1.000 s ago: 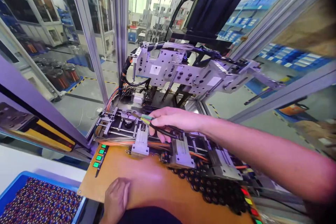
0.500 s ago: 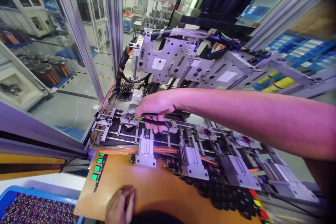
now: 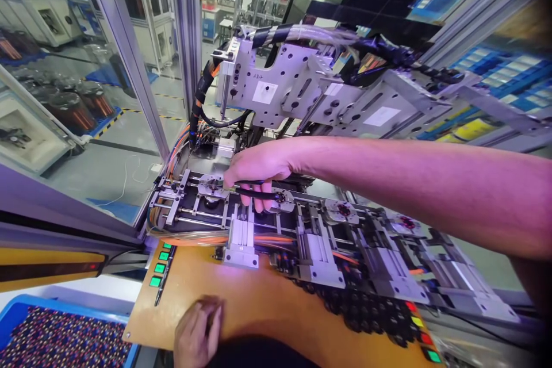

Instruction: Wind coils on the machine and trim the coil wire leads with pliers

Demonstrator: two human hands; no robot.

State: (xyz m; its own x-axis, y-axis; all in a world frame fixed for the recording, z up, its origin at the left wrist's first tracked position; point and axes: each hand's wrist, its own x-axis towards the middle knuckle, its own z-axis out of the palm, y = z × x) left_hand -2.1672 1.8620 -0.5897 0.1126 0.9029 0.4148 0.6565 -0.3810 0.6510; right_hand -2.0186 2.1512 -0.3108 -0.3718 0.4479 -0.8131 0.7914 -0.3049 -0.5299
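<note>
tool handle [image 3: 253, 193]: plastic-looking; slide block [image 3: 241, 241]: smooth metal; board [image 3: 259, 299]: glossy

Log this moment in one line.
right hand: holding black-handled tool by leftmost fixture; left hand: loosely curled over orange panel; blue bin: holds small parts

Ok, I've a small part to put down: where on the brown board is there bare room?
Bare board shows between the left hand and the black rings, nearside of the metal blocks. A smaller patch separates the pen from that hand. It's crowded under the rings and around the right hand with its black-handled tool.
</note>
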